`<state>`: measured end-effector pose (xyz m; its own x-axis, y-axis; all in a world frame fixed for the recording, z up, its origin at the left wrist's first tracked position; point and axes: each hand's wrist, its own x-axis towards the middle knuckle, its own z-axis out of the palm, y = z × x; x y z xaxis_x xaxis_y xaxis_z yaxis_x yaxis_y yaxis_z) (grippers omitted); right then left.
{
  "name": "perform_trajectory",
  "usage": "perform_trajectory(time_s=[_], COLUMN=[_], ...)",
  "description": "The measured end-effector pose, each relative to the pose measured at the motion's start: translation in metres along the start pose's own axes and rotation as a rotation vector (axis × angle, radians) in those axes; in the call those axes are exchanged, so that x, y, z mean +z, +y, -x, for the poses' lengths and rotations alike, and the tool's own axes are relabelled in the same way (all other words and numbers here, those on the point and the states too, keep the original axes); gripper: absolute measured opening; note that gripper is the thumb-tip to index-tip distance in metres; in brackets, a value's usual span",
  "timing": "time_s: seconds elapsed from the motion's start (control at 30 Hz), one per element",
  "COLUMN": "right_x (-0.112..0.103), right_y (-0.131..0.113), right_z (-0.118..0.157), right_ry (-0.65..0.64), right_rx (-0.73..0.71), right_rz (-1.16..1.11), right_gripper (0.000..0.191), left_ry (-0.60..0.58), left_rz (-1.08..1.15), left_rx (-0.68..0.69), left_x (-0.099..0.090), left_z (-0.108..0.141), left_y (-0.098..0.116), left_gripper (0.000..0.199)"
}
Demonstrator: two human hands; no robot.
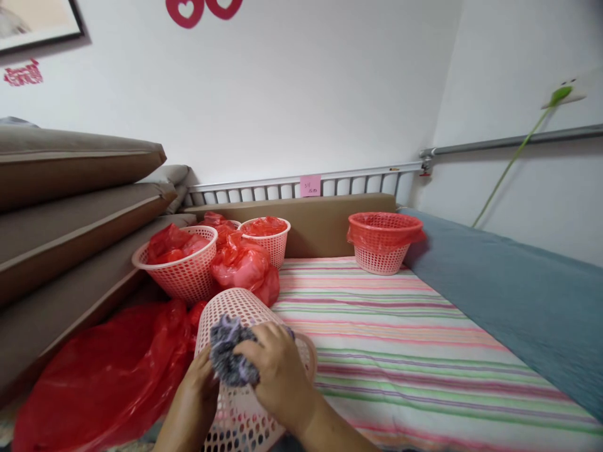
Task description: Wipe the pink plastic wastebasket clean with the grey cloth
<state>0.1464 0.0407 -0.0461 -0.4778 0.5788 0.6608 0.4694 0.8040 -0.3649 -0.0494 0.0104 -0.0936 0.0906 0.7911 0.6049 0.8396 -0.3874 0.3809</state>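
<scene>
A pale pink perforated basket point(238, 301) lies tilted on its side at the lower middle. My right hand point(277, 370) grips a fuzzy grey and purple cloth point(230, 351) and presses it against the basket's side. On the basket's left side, my left hand point(200, 389) is closed round the wall, partly behind the cloth. To the left of both hands, a loose red plastic bag point(113, 370) is spread out.
Baskets with red bags point(195, 270) point(277, 245) stand behind, beside a red bundle point(245, 267). A red-lined basket point(384, 257) stands at the back right of the striped sheet point(377, 320). Grey cushions point(80, 220) are stacked at the left.
</scene>
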Motion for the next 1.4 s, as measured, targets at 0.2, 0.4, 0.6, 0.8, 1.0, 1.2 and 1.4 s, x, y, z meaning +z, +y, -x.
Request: perform_trajectory(time_s=[0.2,0.4,0.6,0.8,1.0,1.2,1.4], right_x=[-0.009,0.013,0.021,-0.009,0.004,0.011,-0.001], right_y=[0.078,0.139,0.148,0.09,-0.001,-0.008,0.072], right_z=[0.03,0.083,0.096,0.034,-0.005,0.0,0.025], right_ry=[0.199,0.224,0.225,0.22,0.006,-0.008,0.235], right_rx=[0.452,0.778,0.807,0.37,-0.081,-0.131,0.345], right_rz=[-0.317,-0.588,-0.475,-0.173,0.083,0.021,-0.274], right_gripper=[0.027,0.037,0.038,0.025,0.025,0.033,0.028], left_ry=[0.056,0.021,-0.002,0.017,0.084,0.086,0.017], left_rz=[-0.127,-0.072,0.0,0.016,0.043,0.057,0.061], left_rx=[0.032,-0.037,-0.13,-0.149,-0.068,-0.062,-0.127], left_x=[0.005,0.003,0.001,0.002,0.004,0.003,0.004], left_z=[0.007,0.011,0.018,0.019,0.015,0.017,0.019], left_y=[-0.009,-0.002,-0.007,-0.01,-0.004,-0.005,-0.009], left_gripper=[0.038,0.04,0.04,0.04,0.036,0.033,0.039])
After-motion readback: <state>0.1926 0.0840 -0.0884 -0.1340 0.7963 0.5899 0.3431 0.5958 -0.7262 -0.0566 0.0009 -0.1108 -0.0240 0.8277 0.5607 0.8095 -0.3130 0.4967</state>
